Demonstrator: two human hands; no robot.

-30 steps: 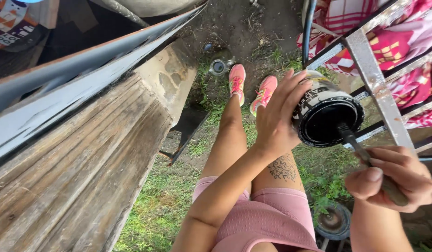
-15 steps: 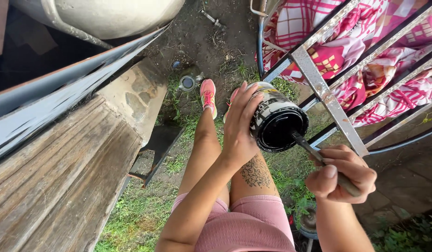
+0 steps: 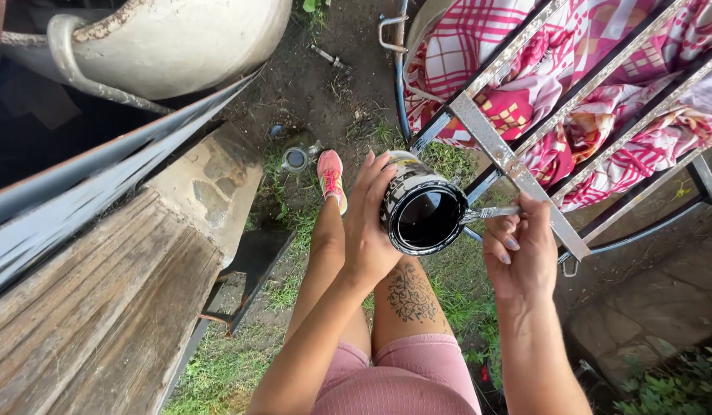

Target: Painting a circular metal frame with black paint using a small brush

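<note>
Left hand (image 3: 369,227) wraps the side of the black paint can (image 3: 422,213), fingers curled tight, holding it tilted above our knees. Right hand (image 3: 520,250) is closed on a thin metal tool (image 3: 490,214) laid across the can's rim, beside the metal frame (image 3: 517,173).

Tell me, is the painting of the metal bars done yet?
Not yet. The left hand holds an open can with black paint inside. The right hand holds a thin tool at the can's rim, so paint is only being readied. The metal frame beside it shows dark bars and one bare grey bar, so that bar looks left to do.
</note>
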